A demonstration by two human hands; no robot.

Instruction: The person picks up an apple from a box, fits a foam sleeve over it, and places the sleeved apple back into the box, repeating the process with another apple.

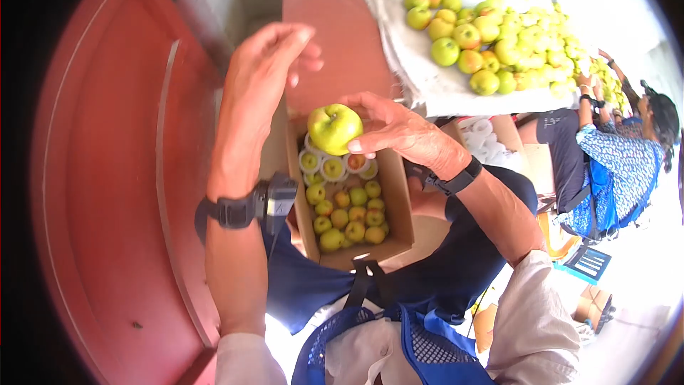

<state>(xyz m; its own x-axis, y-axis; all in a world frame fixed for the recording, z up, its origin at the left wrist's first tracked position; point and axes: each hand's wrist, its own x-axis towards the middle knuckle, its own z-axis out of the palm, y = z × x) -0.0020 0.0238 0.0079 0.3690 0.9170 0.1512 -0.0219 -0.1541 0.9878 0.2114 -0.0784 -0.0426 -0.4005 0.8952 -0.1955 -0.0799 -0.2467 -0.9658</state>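
Note:
A yellow-green apple (333,130) is held between the thumb and fingers of my right hand (399,128), above a cardboard box (399,199). My left hand (267,57) is raised to the left of the apple, its fingers loosely bent and apart, with nothing seen in it. In the box, bare apples (349,215) fill the near part. Beyond them several apples (332,167) sit in white ring-like sleeves, partly hidden below the held apple.
A large pile of apples (499,43) lies on a white cloth (406,64) at the back right, beside a red surface (335,28). Another box (488,139) holds white sleeves. A red door (107,171) stands at left. Another person (620,150) sits at right by the pile.

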